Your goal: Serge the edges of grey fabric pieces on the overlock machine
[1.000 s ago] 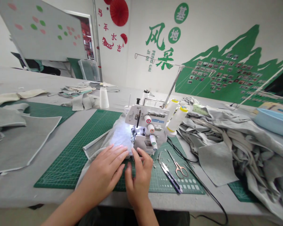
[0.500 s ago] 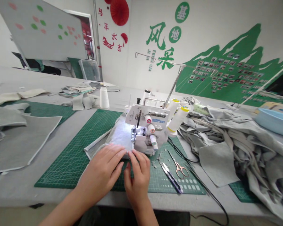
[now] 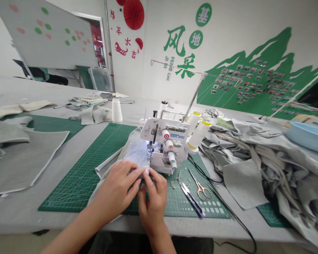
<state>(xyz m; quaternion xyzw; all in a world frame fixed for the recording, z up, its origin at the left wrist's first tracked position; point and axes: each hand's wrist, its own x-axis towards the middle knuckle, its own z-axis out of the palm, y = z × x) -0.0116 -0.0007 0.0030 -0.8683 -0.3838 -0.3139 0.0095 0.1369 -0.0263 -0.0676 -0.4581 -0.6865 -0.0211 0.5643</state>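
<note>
A white overlock sewing machine [image 3: 163,141] stands on a green cutting mat [image 3: 76,183], its lamp lighting a piece of grey fabric [image 3: 135,148] at the presser foot. My left hand [image 3: 119,185] lies over the fabric's near part, thumb and index finger pinching its edge in front of the foot. Right beside it, my right hand [image 3: 153,195] closes its fingertips on the same edge, with the two hands' tips nearly touching. The fabric's lower part hangs under my left forearm, partly hidden.
Thread snips [image 3: 193,201] and small scissors [image 3: 201,187] lie to the right on the mat. Beyond them are black cables, a heap of grey fabric [image 3: 286,169] and a blue basin [image 3: 308,135]. A white thread cone [image 3: 117,110] and bordered grey cloth [image 3: 37,155] are on the left.
My left fingers have drawn in from lying flat to a pinch at the fabric's edge. The edge near the foot is lifted and gathered slightly between my fingertips.
</note>
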